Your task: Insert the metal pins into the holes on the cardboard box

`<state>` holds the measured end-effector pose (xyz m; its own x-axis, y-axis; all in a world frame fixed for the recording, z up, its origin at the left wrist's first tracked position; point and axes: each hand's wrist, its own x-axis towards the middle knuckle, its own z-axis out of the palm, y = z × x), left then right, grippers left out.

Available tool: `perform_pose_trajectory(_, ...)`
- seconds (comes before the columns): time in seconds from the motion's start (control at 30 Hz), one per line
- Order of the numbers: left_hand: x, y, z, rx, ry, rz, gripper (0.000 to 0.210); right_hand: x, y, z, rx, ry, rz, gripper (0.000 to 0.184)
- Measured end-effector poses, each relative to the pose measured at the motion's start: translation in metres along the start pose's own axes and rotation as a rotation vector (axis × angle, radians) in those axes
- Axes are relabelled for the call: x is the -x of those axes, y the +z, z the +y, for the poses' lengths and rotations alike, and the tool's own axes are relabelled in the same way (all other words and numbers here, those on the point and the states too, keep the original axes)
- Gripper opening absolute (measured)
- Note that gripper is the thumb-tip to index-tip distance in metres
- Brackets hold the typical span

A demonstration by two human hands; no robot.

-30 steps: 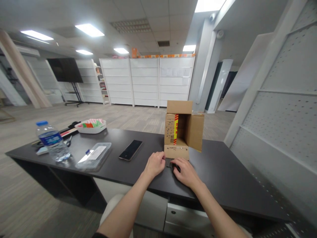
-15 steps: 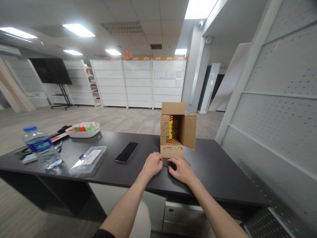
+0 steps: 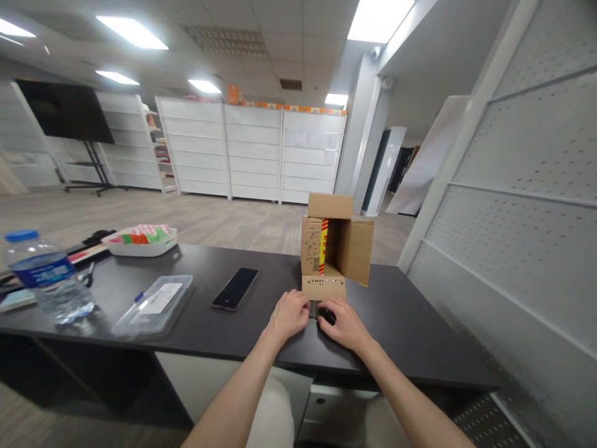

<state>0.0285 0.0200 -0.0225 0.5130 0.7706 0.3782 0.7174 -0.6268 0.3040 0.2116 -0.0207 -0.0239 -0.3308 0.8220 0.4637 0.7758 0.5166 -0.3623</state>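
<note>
In front of the cardboard box [image 3: 332, 252], left hand [image 3: 290, 312] and right hand [image 3: 344, 322] curl beside thin rods [image 3: 313, 309], can't tell if gripping; nudge evenly

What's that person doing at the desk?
A person has their left hand and right hand on a dark desk, with some thin little pieces between them, too small to name for sure. An open cardboard box stands just beyond, facing the person. A phone lies off to the left, untouched.

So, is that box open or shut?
Open: the box has its right flap standing outward, and part of its inside shows.
</note>
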Motion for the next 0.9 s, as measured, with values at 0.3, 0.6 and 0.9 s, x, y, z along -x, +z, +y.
perform_pose_trajectory(0.3,0.0010,-0.0041,0.0027,0.021,-0.004,-0.031,0.017,0.0002,0.0005,-0.0006,-0.009,-0.010,-0.019,0.019)
perform_pose_trajectory(0.6,0.0021,-0.0043,0.0028,0.033,-0.001,-0.039,0.018,-0.0003,0.0036,0.0022,-0.043,-0.020,-0.022,0.020)
perform_pose_trajectory(0.9,0.0013,-0.0069,0.0053,0.052,-0.017,-0.085,0.017,-0.0007,0.0050,0.0046,-0.045,-0.016,-0.022,0.022)
